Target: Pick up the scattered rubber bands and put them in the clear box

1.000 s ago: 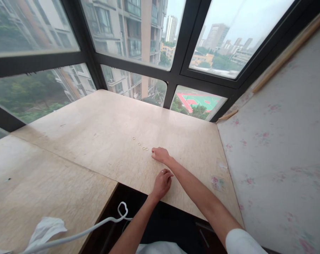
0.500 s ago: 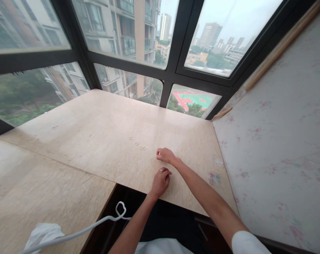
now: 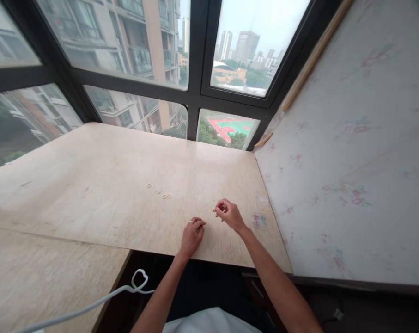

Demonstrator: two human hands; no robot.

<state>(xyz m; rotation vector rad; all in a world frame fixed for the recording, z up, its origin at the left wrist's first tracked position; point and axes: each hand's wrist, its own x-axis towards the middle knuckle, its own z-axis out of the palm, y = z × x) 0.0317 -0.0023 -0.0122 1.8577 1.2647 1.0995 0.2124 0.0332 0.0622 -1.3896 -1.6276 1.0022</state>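
Several thin pale rings (image 3: 157, 192) lie in a slanting row on the beige stone-look counter, left of both hands; two of them touch or nearly touch. My left hand (image 3: 192, 237) rests at the counter's front edge, fingers curled together, a ring on one finger. Whether anything is between its fingertips I cannot make out. To its right, my right hand (image 3: 228, 215) is just above the counter, thumb and forefinger pinched. What sits in that pinch, if anything, is too small to name. A small clear plastic packet (image 3: 259, 221) with coloured bits lies right of my right hand.
Dark-framed windows (image 3: 193, 99) border the counter (image 3: 101, 166) at the back. A flower-patterned wall (image 3: 334, 152) bounds it on the right. The counter's inner corner sits at lower left, with a white cable (image 3: 81, 312) looping there. A dark gap lies below the front edge.
My right hand has moved right, away from the row of rings and toward the packet, its pinch now turned more to view. My left hand stays at the front edge. The view has swung right.
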